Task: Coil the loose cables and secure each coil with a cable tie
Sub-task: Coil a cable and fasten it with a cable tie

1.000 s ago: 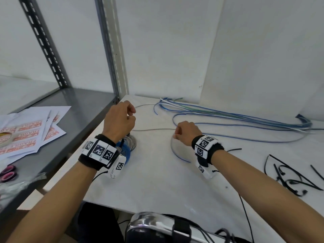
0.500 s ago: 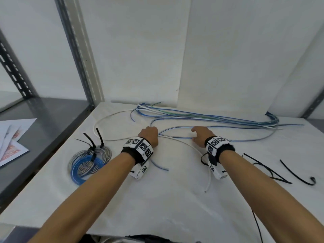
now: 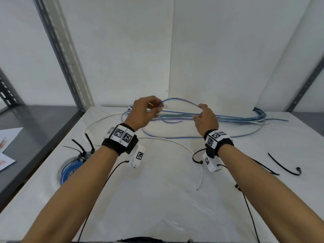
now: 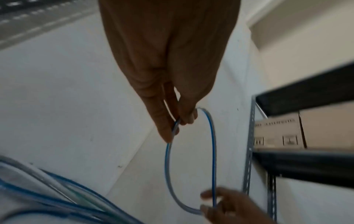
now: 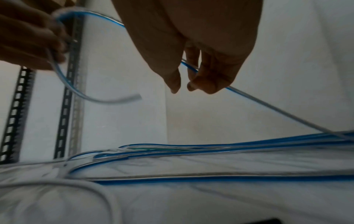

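A blue-striped clear cable (image 3: 180, 99) arcs above the white table (image 3: 157, 199) between my two raised hands. My left hand (image 3: 158, 109) pinches it near one end; in the left wrist view the cable (image 4: 212, 151) bends into a loop from my left fingers (image 4: 168, 130) down to my right hand (image 4: 220, 201). My right hand (image 3: 199, 111) pinches the same cable (image 5: 268, 106) further along. Several loose blue and clear cables (image 3: 228, 118) lie bundled at the back. A finished coil (image 3: 73, 165) with black ties lies at the left. Loose black cable ties (image 3: 284, 165) lie at the right.
A white cable (image 3: 175, 142) curves over the table under my wrists. A grey shelf (image 3: 35, 123) with papers (image 3: 7, 148) adjoins the table's left edge, behind a slotted metal upright (image 3: 57, 50). Cardboard boxes (image 4: 287, 133) sit on a shelf in the left wrist view. White walls close off the back.
Both hands have risen off the table and lifted the blue-striped cable into an arc. Before that my left hand left the tied coil and came across to the loose cables.
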Action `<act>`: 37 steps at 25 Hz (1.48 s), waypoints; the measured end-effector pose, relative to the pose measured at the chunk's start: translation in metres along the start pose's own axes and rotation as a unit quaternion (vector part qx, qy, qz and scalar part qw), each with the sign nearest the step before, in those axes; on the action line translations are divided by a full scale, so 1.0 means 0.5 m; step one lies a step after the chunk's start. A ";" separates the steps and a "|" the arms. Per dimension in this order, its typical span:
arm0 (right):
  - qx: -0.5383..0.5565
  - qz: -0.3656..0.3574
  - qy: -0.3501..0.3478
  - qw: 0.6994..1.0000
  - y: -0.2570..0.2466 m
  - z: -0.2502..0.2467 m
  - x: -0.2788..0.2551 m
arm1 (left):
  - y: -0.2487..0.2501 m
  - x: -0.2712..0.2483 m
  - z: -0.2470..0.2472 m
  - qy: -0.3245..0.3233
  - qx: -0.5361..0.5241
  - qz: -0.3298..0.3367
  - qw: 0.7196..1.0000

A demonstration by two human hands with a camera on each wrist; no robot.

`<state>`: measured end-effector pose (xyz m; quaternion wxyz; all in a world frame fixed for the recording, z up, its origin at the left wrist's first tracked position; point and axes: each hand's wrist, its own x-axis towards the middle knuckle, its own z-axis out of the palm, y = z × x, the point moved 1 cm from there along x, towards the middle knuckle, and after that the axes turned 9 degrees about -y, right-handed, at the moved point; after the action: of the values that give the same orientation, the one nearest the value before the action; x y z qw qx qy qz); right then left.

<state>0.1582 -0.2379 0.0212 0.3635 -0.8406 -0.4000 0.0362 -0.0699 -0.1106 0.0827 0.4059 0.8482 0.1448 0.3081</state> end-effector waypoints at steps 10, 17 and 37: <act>0.063 -0.012 0.026 0.998 0.007 -0.091 -0.011 | 0.032 -0.013 -0.043 0.119 -0.311 -0.006 0.943; 0.460 -0.056 -0.014 0.886 -0.169 -0.021 -0.064 | 0.029 -0.009 0.017 0.099 -0.342 -0.023 0.934; 0.195 -0.242 -0.069 0.948 -0.135 0.007 -0.051 | -0.069 0.007 0.032 -0.174 -0.051 -0.086 0.980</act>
<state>0.0960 -0.2257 0.0559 0.4896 -0.6270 -0.6004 0.0820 -0.0567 -0.0968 0.0494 0.4930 0.8511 0.1285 0.1264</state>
